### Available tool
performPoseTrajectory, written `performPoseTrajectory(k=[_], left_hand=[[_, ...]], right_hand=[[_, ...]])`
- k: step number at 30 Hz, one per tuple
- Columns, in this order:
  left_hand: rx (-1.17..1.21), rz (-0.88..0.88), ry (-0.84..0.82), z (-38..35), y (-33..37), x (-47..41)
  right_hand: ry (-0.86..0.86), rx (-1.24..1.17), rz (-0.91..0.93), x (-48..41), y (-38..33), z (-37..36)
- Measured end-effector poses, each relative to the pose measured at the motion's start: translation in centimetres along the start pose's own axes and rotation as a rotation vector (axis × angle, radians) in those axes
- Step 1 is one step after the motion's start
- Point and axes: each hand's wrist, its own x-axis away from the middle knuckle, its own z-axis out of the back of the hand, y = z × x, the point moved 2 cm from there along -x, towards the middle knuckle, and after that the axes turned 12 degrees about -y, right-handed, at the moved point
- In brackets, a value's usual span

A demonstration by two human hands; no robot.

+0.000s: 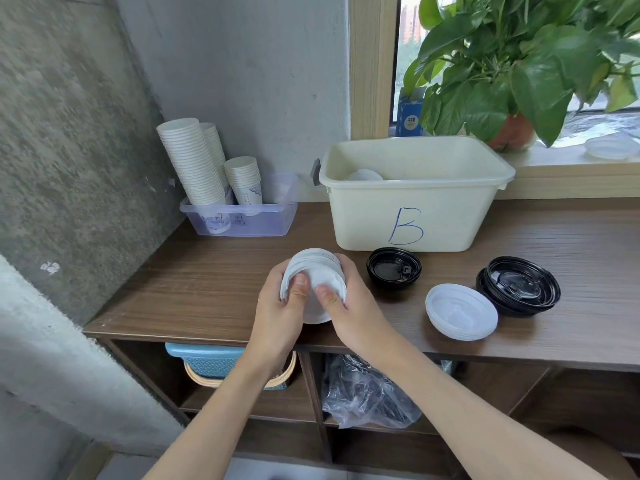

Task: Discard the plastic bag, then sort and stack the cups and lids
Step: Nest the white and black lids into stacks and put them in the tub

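Far left of the cream bin [415,202] marked B, paper cups [194,161] stand in leaning stacks inside a clear tray [242,220] pushed into the wall corner; in front of the tray the wooden table [180,292] runs bare to its front edge. Below that edge, left of the bin, a blue basket [207,362] sits in the open shelf. In front of the bin's left corner, the left hand [277,313] and right hand [349,306] together grip a tilted stack of white lids [313,271], fingers curled round its rim and both thumbs pressed on its near face; the stack hangs just inside the table's front edge, though whether its lower rim touches the wood is hard to tell. Under the bin, in the next shelf bay, lies a crumpled plastic bag [363,393]. Just before the bin's front wall a single black lid [393,268] rests on the table, near the right hand; inside the bin a white lid [365,174] shows at the left. Toward the bin's right end, a low pile of white lids [460,311] sits near the front edge, touching a stack of black lids [519,285] behind it; right of those the wood is bare. Behind the bin, a leafy plant [519,64] stands on the windowsill.
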Motion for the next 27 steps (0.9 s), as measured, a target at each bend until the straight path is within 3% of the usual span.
performPoseTrajectory(k=[7,15,18,22,27], left_hand=[[-0.055,-0.06,-0.043,-0.11,0.34,-0.04],[-0.194,-0.05,0.115,-0.87,0.12,0.02],[-0.201,-0.073,0.046,-0.69,0.16,-0.22],[-0.186,-0.087,-0.014,-0.31,0.1,-0.08],[-0.028,-0.033,0.066,-0.4,0.16,-0.26]], right_hand=[[0.028,0.037,-0.01,-0.17,0.6,0.1],[0.061,0.0,0.036,0.04,0.38,0.41],[0.088,0.023,0.064,-0.07,0.33,0.49],[0.061,0.063,0.06,0.04,0.27,0.54],[-0.049,-0.059,0.032,0.03,0.03,0.44]])
